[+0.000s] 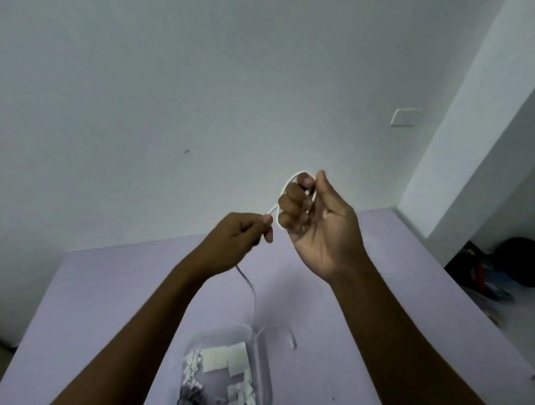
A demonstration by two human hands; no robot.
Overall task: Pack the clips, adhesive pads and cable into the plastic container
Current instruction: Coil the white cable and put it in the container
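Head view, mid-frame: my right hand (321,230) curls round a small loop of thin white flexible cable (294,175). My left hand (232,241), just lower-left, pinches the same strand. The slack tail hangs down to the clear rounded plastic container (266,383) at bottom centre, holding square white adhesive pads (225,358) and small grey and white clips (190,395).

Single head-worn view, wide-angle, pitched forward and down. Lens sits above and behind both grips, at arm's length: left grip (235,241) and right grip (321,227) mid-frame, forearms running in from the bottom edge. Below the grips, plastic container (265,390) on lilac counter (97,301). Beyond the grips, white wall (174,71) fills the upper half.
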